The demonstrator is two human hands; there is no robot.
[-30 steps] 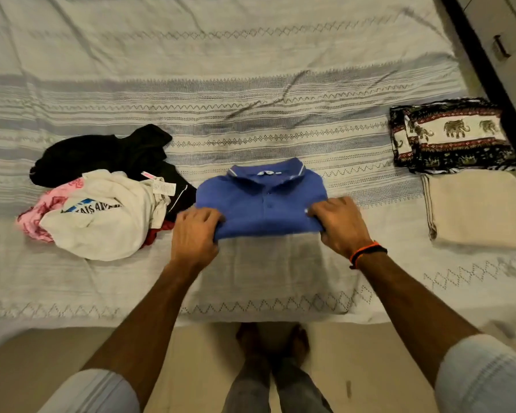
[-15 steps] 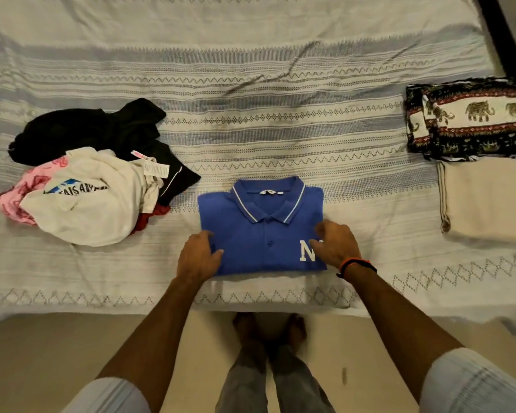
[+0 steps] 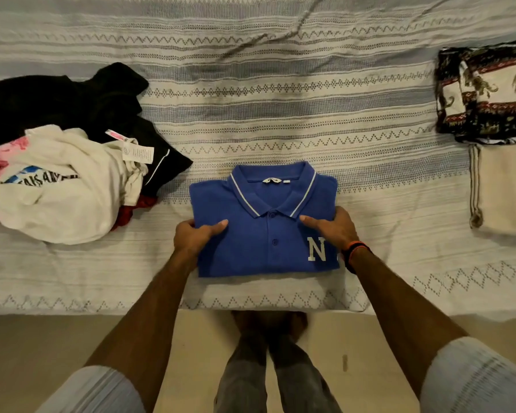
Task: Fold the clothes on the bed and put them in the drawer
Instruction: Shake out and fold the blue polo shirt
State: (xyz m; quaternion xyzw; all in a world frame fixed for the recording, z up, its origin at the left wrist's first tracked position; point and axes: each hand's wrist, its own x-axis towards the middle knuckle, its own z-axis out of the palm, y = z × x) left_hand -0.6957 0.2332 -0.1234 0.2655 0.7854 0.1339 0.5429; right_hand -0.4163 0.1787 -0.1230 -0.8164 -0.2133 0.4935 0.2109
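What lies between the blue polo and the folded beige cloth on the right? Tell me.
In the head view, only bare striped bedspread lies between the blue polo shirt and the folded beige cloth; no garment sits there.

White letter "N" on blue polo shirt (image 3: 262, 234), partial print (unreadable) on white garment (image 3: 57, 189)

Folded blue polo shirt (image 3: 262, 231) on bed (image 3: 280, 114), left hand (image 3: 195, 236) and right hand (image 3: 331, 229) gripping its sides

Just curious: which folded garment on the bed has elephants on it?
The patterned folded cloth at far right; the beige one below it and the blue polo are plain.
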